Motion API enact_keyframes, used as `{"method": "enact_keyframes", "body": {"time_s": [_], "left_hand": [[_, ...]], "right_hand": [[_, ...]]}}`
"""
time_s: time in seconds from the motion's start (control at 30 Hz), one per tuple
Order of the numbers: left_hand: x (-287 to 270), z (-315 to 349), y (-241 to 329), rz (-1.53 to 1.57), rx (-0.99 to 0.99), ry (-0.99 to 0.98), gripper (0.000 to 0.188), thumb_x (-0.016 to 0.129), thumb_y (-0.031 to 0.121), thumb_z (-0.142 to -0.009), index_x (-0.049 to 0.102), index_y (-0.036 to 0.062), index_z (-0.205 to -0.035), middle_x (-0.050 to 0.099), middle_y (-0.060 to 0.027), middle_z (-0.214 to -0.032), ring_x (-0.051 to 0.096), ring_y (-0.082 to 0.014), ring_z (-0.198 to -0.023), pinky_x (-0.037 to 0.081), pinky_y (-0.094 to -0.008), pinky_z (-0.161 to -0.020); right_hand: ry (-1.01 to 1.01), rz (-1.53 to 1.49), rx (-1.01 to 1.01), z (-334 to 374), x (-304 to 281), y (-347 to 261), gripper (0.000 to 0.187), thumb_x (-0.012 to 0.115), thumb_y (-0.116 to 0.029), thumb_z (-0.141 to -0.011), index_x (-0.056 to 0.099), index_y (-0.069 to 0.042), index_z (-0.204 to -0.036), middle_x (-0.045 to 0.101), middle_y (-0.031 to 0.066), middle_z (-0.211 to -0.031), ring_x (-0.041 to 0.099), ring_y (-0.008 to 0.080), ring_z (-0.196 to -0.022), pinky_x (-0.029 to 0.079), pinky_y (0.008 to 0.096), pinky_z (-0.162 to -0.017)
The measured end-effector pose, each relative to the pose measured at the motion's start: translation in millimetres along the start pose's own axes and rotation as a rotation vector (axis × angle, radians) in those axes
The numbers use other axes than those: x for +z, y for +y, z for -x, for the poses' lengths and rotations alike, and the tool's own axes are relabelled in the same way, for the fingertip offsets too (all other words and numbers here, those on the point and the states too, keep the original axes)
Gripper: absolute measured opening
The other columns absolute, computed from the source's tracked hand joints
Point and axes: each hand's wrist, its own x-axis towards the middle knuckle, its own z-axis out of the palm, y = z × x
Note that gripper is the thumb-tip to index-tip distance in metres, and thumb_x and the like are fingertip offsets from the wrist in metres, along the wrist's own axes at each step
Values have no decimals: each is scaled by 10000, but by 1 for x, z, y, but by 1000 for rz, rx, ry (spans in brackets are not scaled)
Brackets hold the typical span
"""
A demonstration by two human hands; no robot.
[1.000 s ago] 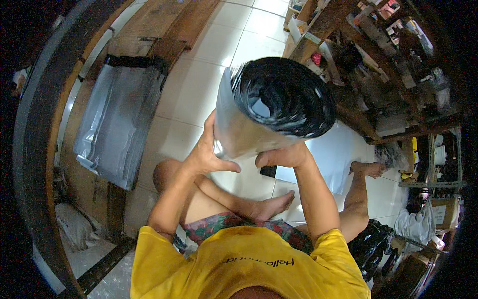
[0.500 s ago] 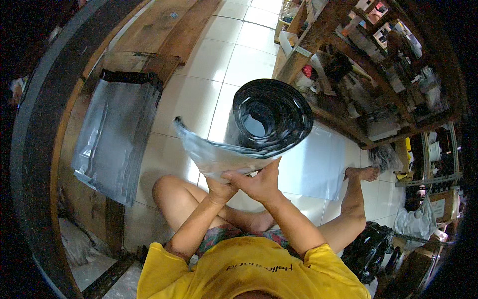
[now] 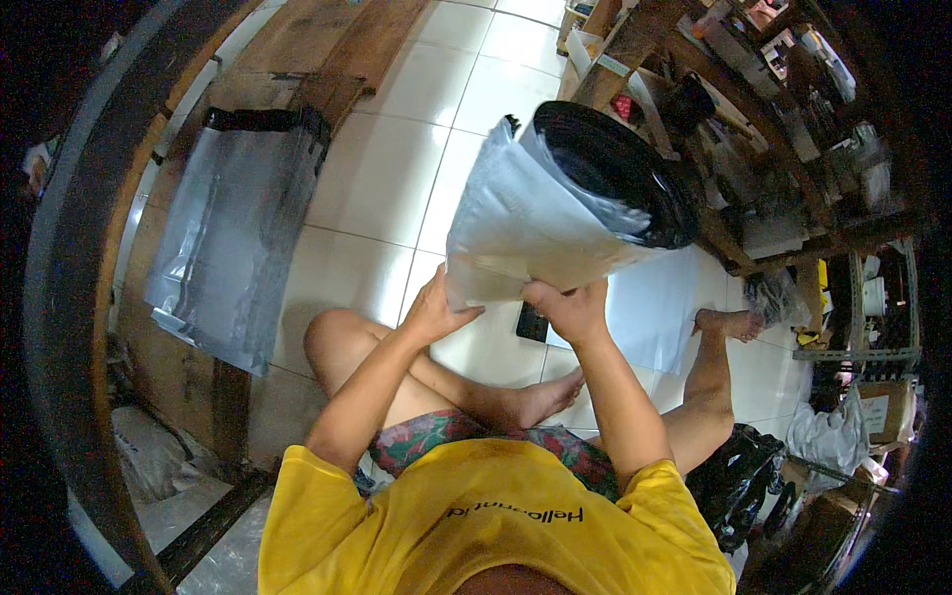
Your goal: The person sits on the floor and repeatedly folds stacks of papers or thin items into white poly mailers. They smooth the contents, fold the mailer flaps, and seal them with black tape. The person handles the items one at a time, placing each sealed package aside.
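In front of me is a thick roll of grey plastic bags (image 3: 526,218), silvery outside and black inside. It is tilted, its open black end toward the upper right and its loose outer flap to the left. My left hand (image 3: 434,311) grips the lower left edge of this flap, thumb in front and fingers mostly hidden behind. The lower edge of the roll is pinched by my right hand (image 3: 573,309), whose thumb lies on the silvery face. Just left of that hand, a dark flat object like a phone (image 3: 533,322) shows on the floor.
A stack of grey plastic bags (image 3: 233,228) lies on a wooden board at the left. Pale plastic sheets (image 3: 650,307) rest on the tiled floor (image 3: 382,178) to the right. A cluttered wooden shelf (image 3: 729,258) stands at the upper right, and a black plastic bag (image 3: 739,476) lies below.
The roll has swung up and to the right, turning its silvery side toward me. My hands, close together before, have moved apart, and the dark flat object has come into view.
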Motion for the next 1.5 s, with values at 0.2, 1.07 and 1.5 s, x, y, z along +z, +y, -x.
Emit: {"method": "enact_keyframes", "body": {"time_s": [0.2, 1.07, 1.5], "left_hand": [[-11, -18, 18, -75, 100, 140, 765, 858, 191, -753, 453, 18, -1379, 651, -235, -1215, 649, -409, -1097, 517, -455, -949], [19, 12, 13, -340, 478, 397, 1104, 856, 107, -715, 146, 219, -1553, 330, -324, -1500, 422, -546, -1341, 452, -570, -1080], [22, 11, 1, -105, 89, 318, 984, 780, -22, -713, 254, 36, -1543, 416, -263, -1489, 451, -439, -1360, 402, -456, -1135]], "right_hand": [[-48, -47, -95, -22, -4, -10, 505, 877, -199, -678, 690, 7, -1099, 740, 106, -1010, 687, 200, -942, 525, 381, -924], [-492, 908, -571, -130, -21, -203, 669, 431, -632, -992, 607, -26, -1212, 678, 294, -1090, 652, 474, -1026, 524, 520, -895], [-613, 1094, -432, -119, -9, -210, 656, 454, -577, -1006, 552, -6, -1313, 672, 293, -1064, 642, 451, -1058, 514, 491, -903]]}}
